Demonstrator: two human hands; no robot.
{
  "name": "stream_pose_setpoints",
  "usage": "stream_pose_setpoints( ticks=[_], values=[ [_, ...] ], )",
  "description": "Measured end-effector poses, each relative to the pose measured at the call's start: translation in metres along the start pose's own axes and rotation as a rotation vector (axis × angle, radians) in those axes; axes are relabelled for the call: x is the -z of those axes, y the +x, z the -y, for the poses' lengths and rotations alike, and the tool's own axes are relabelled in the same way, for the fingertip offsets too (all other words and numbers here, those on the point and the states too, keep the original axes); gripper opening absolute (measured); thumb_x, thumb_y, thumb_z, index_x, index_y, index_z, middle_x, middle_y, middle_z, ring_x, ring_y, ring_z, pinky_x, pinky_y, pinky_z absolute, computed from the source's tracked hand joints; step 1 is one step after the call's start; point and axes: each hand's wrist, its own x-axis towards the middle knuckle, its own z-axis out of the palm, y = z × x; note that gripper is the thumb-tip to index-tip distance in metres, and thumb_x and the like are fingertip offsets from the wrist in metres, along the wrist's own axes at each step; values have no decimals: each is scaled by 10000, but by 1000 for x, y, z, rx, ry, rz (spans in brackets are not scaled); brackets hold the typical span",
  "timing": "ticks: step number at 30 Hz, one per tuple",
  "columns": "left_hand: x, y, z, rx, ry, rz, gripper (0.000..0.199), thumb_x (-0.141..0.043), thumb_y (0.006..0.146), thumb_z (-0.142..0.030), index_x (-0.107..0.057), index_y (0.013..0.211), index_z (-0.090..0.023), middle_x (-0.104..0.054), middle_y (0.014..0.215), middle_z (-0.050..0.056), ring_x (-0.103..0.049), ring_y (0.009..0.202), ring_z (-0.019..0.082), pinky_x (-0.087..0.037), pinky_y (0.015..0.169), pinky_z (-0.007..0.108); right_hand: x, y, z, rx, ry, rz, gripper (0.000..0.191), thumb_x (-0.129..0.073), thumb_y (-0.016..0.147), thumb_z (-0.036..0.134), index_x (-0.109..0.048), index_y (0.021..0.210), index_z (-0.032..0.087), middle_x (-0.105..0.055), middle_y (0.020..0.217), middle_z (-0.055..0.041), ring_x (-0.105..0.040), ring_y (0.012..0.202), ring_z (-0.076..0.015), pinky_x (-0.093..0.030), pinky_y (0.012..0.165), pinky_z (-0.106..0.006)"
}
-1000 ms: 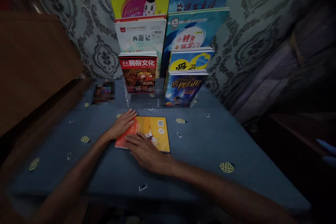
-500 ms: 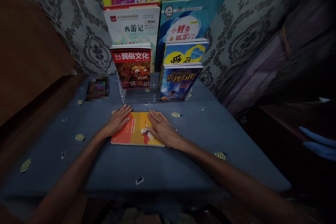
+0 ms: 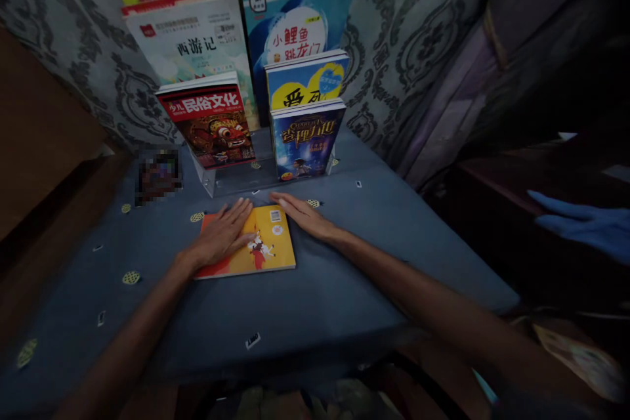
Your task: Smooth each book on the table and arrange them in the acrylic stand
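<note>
An orange and yellow book (image 3: 275, 251) lies flat on the blue patterned tablecloth (image 3: 344, 302), its barcode at the upper right of the cover. Flat on the book's left part rests my left hand (image 3: 224, 234), its fingers stretched out and pointing up to the right. My right hand (image 3: 305, 215) is at the book's upper right corner, fingers extended and turned on edge, holding nothing. Behind both hands a clear rack (image 3: 209, 182) carries upright books, among them a red one (image 3: 214, 125) and a dark blue one (image 3: 308, 141).
A pixelated dark object (image 3: 158, 176) lies on the cloth at the left. A patterned curtain (image 3: 408, 33) hangs behind the rack. At the far right a blue-gloved hand (image 3: 585, 220) shows beyond the table. Brown wooden furniture (image 3: 44, 131) stands on the left.
My right hand has come off the cover to the book's upper right corner, uncovering the barcode. My left hand has moved further onto the book. The head view has shifted and tilted.
</note>
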Motion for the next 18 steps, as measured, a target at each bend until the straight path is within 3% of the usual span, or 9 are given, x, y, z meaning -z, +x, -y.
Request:
stream_pose_setpoints(
  ticks=[7, 18],
  values=[
    [4, 24, -39, -207, -55, 31, 742, -247, 1017, -625, -29, 1611, -238, -102, 1676, 74, -61, 1557, 208, -20, 1263, 443, -1, 2, -3, -85, 271, -40, 602, -409, 990, 601, -503, 1446, 218, -546, 1490, -90, -466, 1412, -228, -288, 1225, -455],
    [0, -4, -60, -439, -64, -6, 676, -361, 1030, -534, -48, 1601, -351, -256, 1650, -1, -202, 1536, 205, -80, 1271, 441, 3, -2, 1, -43, 136, -13, 612, -390, 969, 674, -607, 1360, 255, -567, 1471, -57, -492, 1383, -261, -294, 1218, -486]
  ],
)
